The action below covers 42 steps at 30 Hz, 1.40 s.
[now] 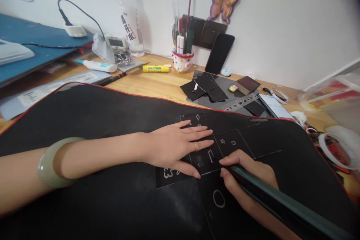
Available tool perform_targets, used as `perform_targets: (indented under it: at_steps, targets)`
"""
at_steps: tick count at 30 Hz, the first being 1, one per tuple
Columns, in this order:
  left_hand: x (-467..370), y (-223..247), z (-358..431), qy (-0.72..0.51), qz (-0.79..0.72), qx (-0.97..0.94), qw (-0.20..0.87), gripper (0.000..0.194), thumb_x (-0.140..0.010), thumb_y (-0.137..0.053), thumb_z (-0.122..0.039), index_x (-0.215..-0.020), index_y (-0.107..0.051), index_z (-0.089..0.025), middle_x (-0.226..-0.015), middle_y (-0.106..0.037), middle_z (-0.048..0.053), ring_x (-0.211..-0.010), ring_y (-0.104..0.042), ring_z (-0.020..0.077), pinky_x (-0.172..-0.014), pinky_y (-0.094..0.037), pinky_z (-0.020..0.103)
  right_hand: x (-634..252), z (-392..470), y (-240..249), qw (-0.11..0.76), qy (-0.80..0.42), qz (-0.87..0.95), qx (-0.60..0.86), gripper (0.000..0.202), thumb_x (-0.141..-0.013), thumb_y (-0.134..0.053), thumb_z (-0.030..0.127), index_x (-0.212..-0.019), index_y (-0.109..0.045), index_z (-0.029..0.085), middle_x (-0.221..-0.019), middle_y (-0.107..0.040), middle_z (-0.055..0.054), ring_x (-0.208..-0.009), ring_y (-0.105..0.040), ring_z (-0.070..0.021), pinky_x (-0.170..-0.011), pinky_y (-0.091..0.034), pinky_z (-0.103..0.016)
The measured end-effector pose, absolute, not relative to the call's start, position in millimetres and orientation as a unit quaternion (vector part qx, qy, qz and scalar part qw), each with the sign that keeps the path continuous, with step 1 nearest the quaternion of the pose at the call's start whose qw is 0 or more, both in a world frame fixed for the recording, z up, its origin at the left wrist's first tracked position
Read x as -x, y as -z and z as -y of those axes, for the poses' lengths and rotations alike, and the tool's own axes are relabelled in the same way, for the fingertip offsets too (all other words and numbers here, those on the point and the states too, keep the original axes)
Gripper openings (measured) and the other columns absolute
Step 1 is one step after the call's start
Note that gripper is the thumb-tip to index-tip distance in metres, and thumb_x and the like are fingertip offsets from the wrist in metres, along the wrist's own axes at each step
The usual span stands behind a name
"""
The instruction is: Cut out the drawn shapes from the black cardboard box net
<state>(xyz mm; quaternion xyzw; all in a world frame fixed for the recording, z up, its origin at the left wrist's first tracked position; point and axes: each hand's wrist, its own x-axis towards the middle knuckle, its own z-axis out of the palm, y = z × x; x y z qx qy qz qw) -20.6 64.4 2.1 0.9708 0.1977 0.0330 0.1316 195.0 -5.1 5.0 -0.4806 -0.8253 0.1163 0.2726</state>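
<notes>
My left hand point(173, 144) lies flat on black paper point(230, 165) with its fingers spread, a ring and a green bangle point(53, 163) on that arm. Thin pale lines divide the paper into panels; a star, a hexagon, a music note, a circle and a flower-like outline show on it. Part of the drawing is hidden under my palm. My right hand point(253, 174) is closed around a long dark green pen-like tool point(270, 195), pinched between thumb and fingers. Its tip is hidden behind the fingertips, close to a white line by the music note.
A black mat point(118, 116) with red edging covers the desk. Behind it are a yellow glue stick point(155, 68), a pen cup point(182, 61), a phone point(219, 53), black paper pieces point(206, 87), a stencil ruler point(239, 102) and a water bottle point(131, 22). A tape roll point(337, 150) lies right.
</notes>
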Motion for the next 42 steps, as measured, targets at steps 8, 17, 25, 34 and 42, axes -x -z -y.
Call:
perform_targets:
  at_steps: [8,17,25,34,42]
  targets:
    - [21.0,-1.5,-64.1,-0.046,-0.196,-0.97,0.136,0.072,-0.082,-0.035,-0.062,-0.138,-0.022,-0.018,-0.145,-0.017,0.009,-0.134,-0.013,0.0219,-0.108,-0.009,0.042,-194.6,4.3,-6.3,0.268,-0.128,0.823,0.483,0.012,-0.072,-0.053,0.012,-0.077,-0.05,0.022,-0.048,-0.05,0.008,-0.039,-0.05,-0.0058,-0.042,-0.037,-0.018]
    - [21.5,-4.4,-64.5,-0.05,-0.189,-0.967,0.161,0.074,-0.081,-0.04,-0.06,-0.138,-0.021,-0.016,-0.145,-0.016,0.011,-0.134,-0.014,0.0241,-0.107,-0.01,0.046,-202.8,-8.6,-3.7,0.409,-0.407,0.57,0.584,0.005,-0.073,-0.055,0.019,-0.075,-0.053,0.023,-0.052,-0.054,0.006,-0.042,-0.046,-0.0067,-0.041,-0.034,-0.018]
    - [20.2,-9.4,-73.3,-0.164,-0.309,-0.901,0.257,0.049,-0.089,-0.039,-0.045,-0.131,-0.037,-0.021,-0.143,-0.027,0.006,-0.133,-0.018,0.018,-0.107,-0.021,0.037,-206.7,-24.2,-10.9,0.533,-0.493,0.407,0.554,0.015,-0.068,-0.055,0.017,-0.082,-0.052,0.021,-0.049,-0.049,0.007,-0.041,-0.035,-0.0043,-0.039,-0.024,-0.017]
    - [-13.2,-28.6,-108.8,-0.057,-0.309,-0.929,0.196,0.06,-0.061,-0.073,-0.039,-0.113,-0.054,-0.014,-0.111,-0.056,0.01,-0.105,-0.048,0.0241,-0.09,-0.037,0.035,-209.1,-20.7,-12.2,0.526,-0.455,0.465,0.548,0.009,-0.071,-0.054,0.018,-0.079,-0.051,0.018,-0.05,-0.047,0.006,-0.042,-0.035,-0.0058,-0.039,-0.022,-0.019]
    - [-3.0,-44.0,-108.7,0.056,-0.39,-0.904,0.165,0.043,-0.054,-0.072,-0.052,-0.075,-0.062,-0.017,-0.073,-0.059,0.007,-0.076,-0.053,0.0243,-0.055,-0.039,0.027,-224.4,-22.3,-15.5,0.554,-0.378,0.501,0.547,0.01,-0.072,-0.056,0.02,-0.081,-0.052,0.019,-0.055,-0.048,0.006,-0.045,-0.04,-0.0071,-0.043,-0.029,-0.021]
